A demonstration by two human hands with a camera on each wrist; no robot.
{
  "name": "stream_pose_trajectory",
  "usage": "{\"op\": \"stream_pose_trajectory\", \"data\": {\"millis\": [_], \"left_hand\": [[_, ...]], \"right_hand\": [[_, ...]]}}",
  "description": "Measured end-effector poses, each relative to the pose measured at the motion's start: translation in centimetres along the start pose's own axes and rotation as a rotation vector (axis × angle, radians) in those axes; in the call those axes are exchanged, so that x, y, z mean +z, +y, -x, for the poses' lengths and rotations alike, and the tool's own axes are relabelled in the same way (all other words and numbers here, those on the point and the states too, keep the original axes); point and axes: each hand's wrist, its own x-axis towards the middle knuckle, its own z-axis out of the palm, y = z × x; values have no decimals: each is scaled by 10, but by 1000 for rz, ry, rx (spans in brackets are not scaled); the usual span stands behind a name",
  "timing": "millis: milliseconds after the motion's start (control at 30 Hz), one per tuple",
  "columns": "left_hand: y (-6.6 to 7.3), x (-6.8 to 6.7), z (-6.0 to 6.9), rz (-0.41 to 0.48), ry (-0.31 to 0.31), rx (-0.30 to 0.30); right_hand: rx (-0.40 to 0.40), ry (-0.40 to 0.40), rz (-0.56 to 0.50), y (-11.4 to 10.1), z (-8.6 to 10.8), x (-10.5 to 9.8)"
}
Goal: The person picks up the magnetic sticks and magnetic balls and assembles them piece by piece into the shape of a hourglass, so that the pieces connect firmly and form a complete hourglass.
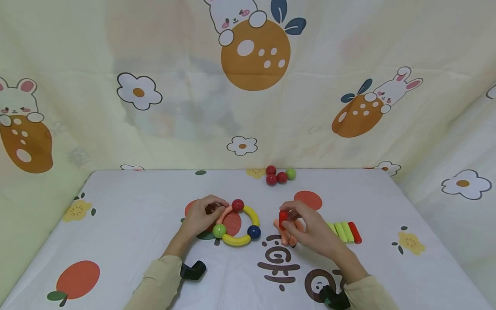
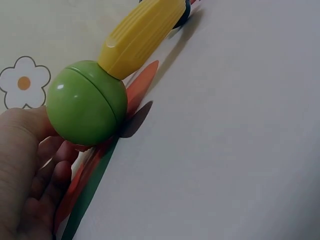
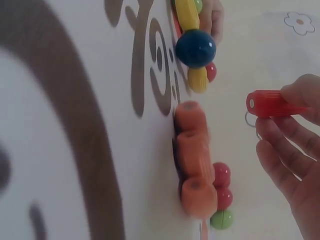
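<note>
My left hand [image 1: 201, 215] pinches an orange curved rod [image 1: 223, 215] at the left side of a ring of balls and rods. The ring also has a red ball [image 1: 238, 205], a green ball [image 1: 219, 230], a blue ball [image 1: 253, 232] and two yellow curved rods [image 1: 236, 240]. In the left wrist view the green ball [image 2: 87, 102] covers part of the fingers, and the orange rod is mostly hidden. Between thumb and fingers, my right hand [image 1: 311, 226] holds a short red rod [image 3: 272, 103] above the table. Several orange curved rods [image 3: 194, 156] lie just below it.
Right of my right hand, light green rods [image 1: 344, 232] lie in a row with another red rod [image 1: 354, 232]. At the table's back edge sit red balls [image 1: 282, 177] and a green ball [image 1: 290, 174]. A printed cloth [image 1: 178, 125] hangs behind the table.
</note>
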Motion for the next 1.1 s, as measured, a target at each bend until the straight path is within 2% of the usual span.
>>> {"op": "stream_pose_trajectory", "data": {"millis": [233,467,833,1100], "left_hand": [[-1,-1,1,0,1,2],[0,0,1,-9,1,4],[-1,1,0,7,-1,5],[0,1,-1,9,-2,-7]], "right_hand": [[-9,-15,11,-12,-6,6],[-22,-41,-44,-16,-10,12],[-26,-41,-12,-24,-15,17],[-61,-44,-18,-26,-19,23]]}}
